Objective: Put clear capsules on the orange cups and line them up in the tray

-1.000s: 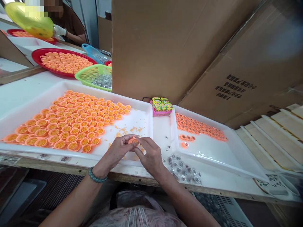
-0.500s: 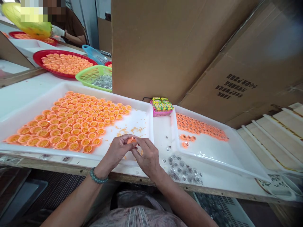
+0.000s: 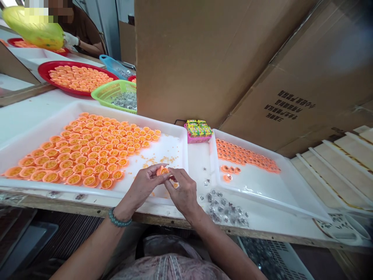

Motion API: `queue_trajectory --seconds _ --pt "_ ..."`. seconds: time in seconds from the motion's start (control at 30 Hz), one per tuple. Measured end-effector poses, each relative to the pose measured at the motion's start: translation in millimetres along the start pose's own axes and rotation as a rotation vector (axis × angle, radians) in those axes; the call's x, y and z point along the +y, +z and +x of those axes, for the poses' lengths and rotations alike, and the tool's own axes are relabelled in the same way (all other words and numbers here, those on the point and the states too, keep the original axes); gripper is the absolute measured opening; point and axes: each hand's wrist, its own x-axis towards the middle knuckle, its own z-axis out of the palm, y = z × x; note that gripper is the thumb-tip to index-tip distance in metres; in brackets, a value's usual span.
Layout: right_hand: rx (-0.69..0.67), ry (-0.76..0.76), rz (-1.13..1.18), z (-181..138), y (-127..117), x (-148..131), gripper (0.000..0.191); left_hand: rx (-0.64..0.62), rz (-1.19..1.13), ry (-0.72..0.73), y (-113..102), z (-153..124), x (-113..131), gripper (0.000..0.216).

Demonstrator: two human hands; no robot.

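Note:
My left hand (image 3: 147, 181) pinches a small orange plastic cup (image 3: 162, 170) between thumb and fingers, with yellow bits visible inside it. The fingers of my right hand (image 3: 182, 190) are closed on the cup's right side; any small piece beneath them is hidden. Both hands hover over the near right corner of a white tray (image 3: 171, 143). Rows of similar orange cups (image 3: 78, 157) with yellow contents fill that tray's left part, and loose yellow grains lie near my hands. Right of my right hand, clear round pieces with dark marks (image 3: 223, 206) are scattered on the table.
A second white tray (image 3: 262, 194) holds orange pieces with dark centres (image 3: 246, 153). Between the trays stands a pink basket (image 3: 199, 139) of yellow-green packets. Cardboard (image 3: 186, 58) rises behind. Back left are a red tray (image 3: 43, 74), a green basket (image 3: 100, 95) and a gloved co-worker's hand (image 3: 70, 39).
The orange cup is tipped more toward me, showing its inside. My right fingers have shifted slightly along its right side. The view has moved a little; the trays stay in place.

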Motion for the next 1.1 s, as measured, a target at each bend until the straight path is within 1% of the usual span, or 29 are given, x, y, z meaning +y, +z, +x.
queue_trajectory --seconds 0.13,0.37,0.53,0.6,0.7,0.77,0.83,0.9,1.0,1.1 --pt "-0.002 0.019 0.003 1 2 -1 0.030 -0.057 0.027 0.034 1 -1 1 0.040" --pt "-0.133 -0.035 -0.009 4 -6 0 0.029 -0.118 0.053 0.038 -3 -3 2 0.039" --pt "-0.066 -0.056 0.054 0 -1 4 0.032 -0.117 0.031 0.035 -3 -4 2 0.044" --pt "-0.075 -0.029 0.116 1 -3 6 0.033 -0.104 0.007 0.025 -3 -4 2 0.047" --pt "-0.180 0.059 0.290 4 -13 10 0.033 -0.096 -0.027 -0.004 -2 -5 3 0.053" --pt "-0.227 0.136 0.392 5 -21 10 0.030 -0.112 -0.037 -0.016 -2 -6 4 0.054" --pt "-0.210 0.171 0.414 3 -24 8 0.028 -0.124 -0.039 -0.021 -2 -6 4 0.055" --pt "-0.162 0.134 0.360 1 -22 6 0.028 -0.110 -0.032 -0.029 -2 -5 4 0.056" --pt "-0.096 0.023 0.237 -3 -15 5 0.033 -0.084 -0.032 -0.035 -2 -4 4 0.055" --pt "-0.097 -0.061 0.161 -4 -14 7 0.035 -0.082 -0.056 -0.038 -2 -3 4 0.051"
